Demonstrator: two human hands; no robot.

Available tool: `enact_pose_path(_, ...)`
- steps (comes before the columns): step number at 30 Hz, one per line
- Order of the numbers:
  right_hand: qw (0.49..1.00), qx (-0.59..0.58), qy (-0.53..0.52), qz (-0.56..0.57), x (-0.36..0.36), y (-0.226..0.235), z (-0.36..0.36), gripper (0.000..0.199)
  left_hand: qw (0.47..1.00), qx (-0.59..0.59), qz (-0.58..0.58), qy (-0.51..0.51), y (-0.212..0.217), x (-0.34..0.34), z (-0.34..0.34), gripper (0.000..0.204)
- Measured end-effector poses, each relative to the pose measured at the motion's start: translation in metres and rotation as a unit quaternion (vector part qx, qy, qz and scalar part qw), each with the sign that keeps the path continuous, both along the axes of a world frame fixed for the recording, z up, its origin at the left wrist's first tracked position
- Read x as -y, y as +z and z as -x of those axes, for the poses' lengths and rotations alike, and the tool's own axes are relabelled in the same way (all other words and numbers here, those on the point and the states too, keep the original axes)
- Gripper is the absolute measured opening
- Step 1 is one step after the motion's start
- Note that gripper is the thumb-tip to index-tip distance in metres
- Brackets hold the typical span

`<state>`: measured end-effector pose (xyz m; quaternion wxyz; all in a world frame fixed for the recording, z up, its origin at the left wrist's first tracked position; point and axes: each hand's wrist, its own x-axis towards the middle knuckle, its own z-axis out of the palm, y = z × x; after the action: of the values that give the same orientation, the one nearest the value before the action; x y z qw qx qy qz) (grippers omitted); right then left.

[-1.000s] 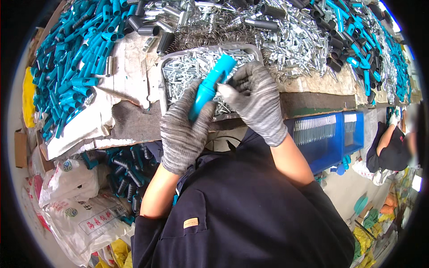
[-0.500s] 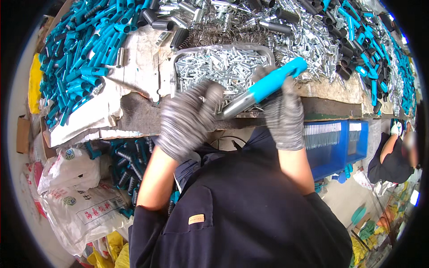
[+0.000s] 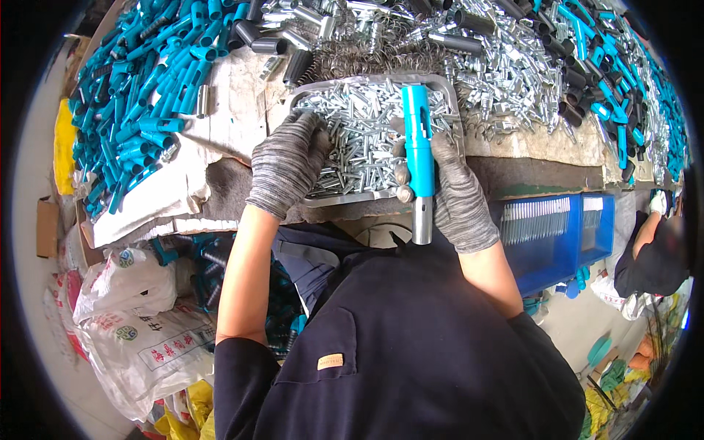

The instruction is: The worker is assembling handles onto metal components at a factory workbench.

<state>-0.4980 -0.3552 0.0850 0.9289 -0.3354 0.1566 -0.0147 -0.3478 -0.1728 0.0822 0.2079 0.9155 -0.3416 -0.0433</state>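
Observation:
My right hand [image 3: 460, 192], in a grey striped glove, is closed around a turquoise tube [image 3: 419, 158] with slots in its upper part. A shiny metal cylinder [image 3: 422, 220] sticks out of the tube's lower end, and the whole piece stands nearly upright in the picture. My left hand [image 3: 288, 163], gloved alike, is at the left side of a grey tray [image 3: 352, 198] filled with small silvery metal pins [image 3: 359, 139]. Its fingers are curled in together over the pins; what they hold, if anything, is hidden.
Heaped turquoise tubes [image 3: 158, 88] cover the table's left. Behind the tray lie springs [image 3: 352, 62] and black sleeves [image 3: 297, 67]; metal parts [image 3: 499, 81] are piled to the right. Below the edge are a blue bin [image 3: 543, 249] and white sacks [image 3: 143, 345]. Another person [image 3: 649, 253] works far right.
My right hand has turned the tube from a slant to nearly upright, its metal end now pointing toward me. My left hand has moved away from it, slightly up and left, to the pins.

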Motion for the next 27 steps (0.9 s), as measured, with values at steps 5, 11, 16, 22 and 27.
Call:
enact_pose_path(5,0.998,-0.028,-0.004,0.057,0.004,0.004,0.005,0.061,0.998,0.026,0.058,0.022,0.006,0.003,-0.003,0.022)
enact_pose_path(11,0.997,-0.043,-0.024,0.061,0.010,0.007,0.007,0.053,0.995,-0.094,-0.007,0.030,-0.002,0.010,0.004,0.019)
enact_pose_path(16,0.999,-0.009,-0.020,0.035,0.010,0.009,0.003,0.048,0.998,-0.047,0.033,0.009,-0.014,0.020,0.007,0.022)
enact_pose_path(22,0.998,-0.033,-0.026,0.043,0.006,0.007,0.004,0.064,0.998,-0.036,0.047,-0.002,0.008,0.029,0.012,0.019)
enact_pose_path(27,0.993,-0.077,0.022,0.082,0.002,0.003,0.006,0.045,0.980,-0.136,0.147,-0.021,0.037,0.030,0.027,0.016)
